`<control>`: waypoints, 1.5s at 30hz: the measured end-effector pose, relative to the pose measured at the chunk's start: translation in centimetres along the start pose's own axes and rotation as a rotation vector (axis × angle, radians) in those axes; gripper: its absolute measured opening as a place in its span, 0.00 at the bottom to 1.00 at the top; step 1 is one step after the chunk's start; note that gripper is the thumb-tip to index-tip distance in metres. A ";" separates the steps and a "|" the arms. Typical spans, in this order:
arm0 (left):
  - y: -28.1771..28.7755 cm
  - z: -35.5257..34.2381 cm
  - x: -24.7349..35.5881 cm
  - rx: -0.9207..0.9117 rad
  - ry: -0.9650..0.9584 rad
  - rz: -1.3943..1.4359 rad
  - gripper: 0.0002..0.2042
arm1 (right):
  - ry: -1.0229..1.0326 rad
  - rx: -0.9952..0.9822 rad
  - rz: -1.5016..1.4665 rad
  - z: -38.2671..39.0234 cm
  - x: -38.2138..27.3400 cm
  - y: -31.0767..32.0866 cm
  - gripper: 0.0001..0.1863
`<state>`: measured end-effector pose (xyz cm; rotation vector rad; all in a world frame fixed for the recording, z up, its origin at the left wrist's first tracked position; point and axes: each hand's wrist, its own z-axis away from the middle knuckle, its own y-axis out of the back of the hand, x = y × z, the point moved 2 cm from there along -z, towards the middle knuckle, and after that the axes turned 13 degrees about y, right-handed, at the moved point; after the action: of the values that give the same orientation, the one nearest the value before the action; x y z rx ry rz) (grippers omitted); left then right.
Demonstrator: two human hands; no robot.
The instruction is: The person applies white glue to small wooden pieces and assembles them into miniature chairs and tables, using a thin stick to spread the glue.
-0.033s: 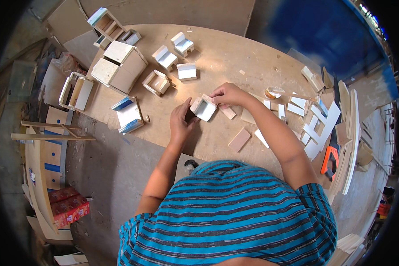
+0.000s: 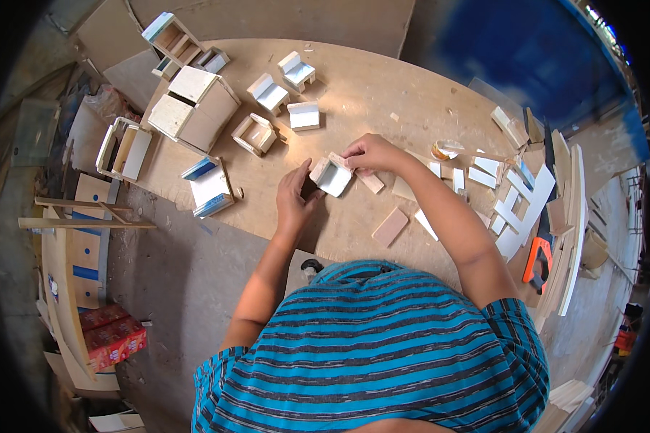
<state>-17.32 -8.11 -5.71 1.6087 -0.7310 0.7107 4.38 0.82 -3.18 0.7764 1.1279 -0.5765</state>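
Observation:
A small wooden toy armchair [image 2: 334, 179] with a white seat sits on the wooden table, between my hands. My left hand [image 2: 293, 198] curls round its left side, fingertips at the far corner and thumb at the near one. With thumb and fingers pinched together, my right hand [image 2: 370, 153] grips the chair's far right edge. What lies under these fingertips is hidden. Just right of the chair, a small bare wood block [image 2: 370, 182] lies on the table. Another flat wood block [image 2: 390, 227] rests nearer to me.
Several toy furniture pieces stand at the far left, including a cabinet [image 2: 195, 108], a small chair [image 2: 297, 71] and a blue-white piece [image 2: 209, 187]. On the right are a glue container [image 2: 444, 150] with a stick across it, white strips [image 2: 482, 177] and an orange-handled saw [image 2: 537, 263].

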 end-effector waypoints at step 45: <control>0.2 0.5 1.7 0.079 0.042 -0.057 0.59 | 0.373 0.551 0.385 10.1 3.5 -2.9 0.28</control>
<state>-16.40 -8.80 -4.35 1.6751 -0.6306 0.7376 9.18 -9.05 -4.99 1.5898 1.1227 -0.4248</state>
